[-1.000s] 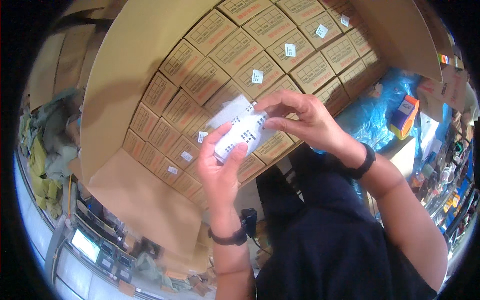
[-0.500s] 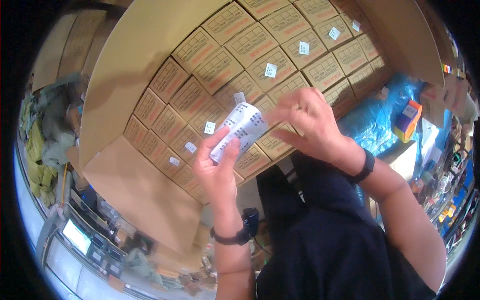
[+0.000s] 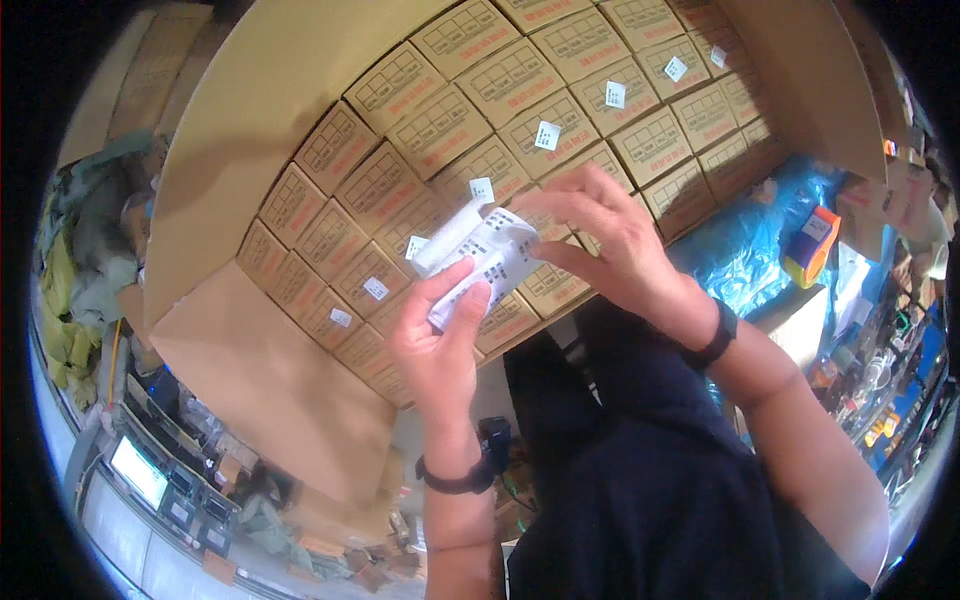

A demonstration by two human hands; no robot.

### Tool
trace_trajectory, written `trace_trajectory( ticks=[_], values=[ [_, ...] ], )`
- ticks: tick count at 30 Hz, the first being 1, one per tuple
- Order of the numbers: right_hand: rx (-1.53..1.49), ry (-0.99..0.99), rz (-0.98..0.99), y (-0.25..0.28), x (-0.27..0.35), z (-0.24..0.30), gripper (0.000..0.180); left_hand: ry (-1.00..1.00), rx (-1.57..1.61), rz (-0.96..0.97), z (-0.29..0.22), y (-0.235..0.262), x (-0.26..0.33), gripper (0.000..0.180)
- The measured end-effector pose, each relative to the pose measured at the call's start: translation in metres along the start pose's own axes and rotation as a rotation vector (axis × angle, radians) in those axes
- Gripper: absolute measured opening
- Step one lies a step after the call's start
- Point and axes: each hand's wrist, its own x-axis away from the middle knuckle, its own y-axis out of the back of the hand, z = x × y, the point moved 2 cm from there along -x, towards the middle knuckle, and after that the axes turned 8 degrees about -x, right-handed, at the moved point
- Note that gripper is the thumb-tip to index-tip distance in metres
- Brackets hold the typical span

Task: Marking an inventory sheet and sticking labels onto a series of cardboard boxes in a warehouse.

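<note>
My left hand [image 3: 440, 335] grips a white strip of printed labels [image 3: 490, 265], thumb across its front and fingers behind. Part of the strip curls up in a loose fold at its upper left. My right hand [image 3: 620, 235] has its thumb and forefinger curved onto the strip's upper right edge, the other fingers bent above. Beneath both hands, a large open carton [image 3: 250, 130] holds rows of small brown boxes [image 3: 510, 80] with dark print and red lettering. Small white labels [image 3: 547, 135] lie on several box tops, forming a diagonal line.
Blue plastic film [image 3: 735, 255] lies right of the carton, with an orange and purple tape dispenser [image 3: 813, 240] on it. The carton's flap [image 3: 270, 380] spreads out at the near left. A lit screen [image 3: 140, 470] stands at lower left, and cluttered shelves [image 3: 890, 400] at right.
My right hand has come in against the strip's edge from slightly farther right. The strip has opened from a rolled shape into a folded one. The view has shifted a little.
</note>
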Motion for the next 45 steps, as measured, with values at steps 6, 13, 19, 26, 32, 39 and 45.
trace_trajectory(
  ticks=[6, 13, 19, 26, 32, 39, 45],
  values=[
    [0.272, 0.318, 0.061, 0.001, 0.003, -0.004, 0.022, 0.022, 0.004, 0.037, -0.003, -0.001, -0.001, 0.024],
    [-0.215, 0.01, 0.028, 0.002, 0.005, 0.006, 0.031, 0.124, 0.071, 0.009, 0.007, 0.003, -0.009, 0.033],
    [0.235, 0.382, 0.166, -0.013, -0.003, 0.007, 0.052, 0.122, -0.013, 0.077, 0.005, -0.003, -0.01, 0.036],
    [-0.447, -0.086, 0.059, -0.003, -0.011, -0.001, 0.056, 0.177, 0.195, 0.15, 0.013, -0.003, -0.012, 0.047],
    [-0.331, -0.052, 0.263, -0.038, -0.019, -0.006, 0.07, 0.107, 0.161, 0.196, 0.009, -0.01, -0.014, 0.04],
    [-0.202, 0.459, 0.246, -0.014, -0.018, -0.009, 0.06, 0.098, 0.034, 0.244, 0.011, -0.02, -0.019, 0.038],
    [-0.086, 0.477, 0.267, 0.001, -0.004, -0.029, 0.037, 0.257, 0.192, 0.251, 0.008, -0.04, -0.025, 0.048]
  ],
)
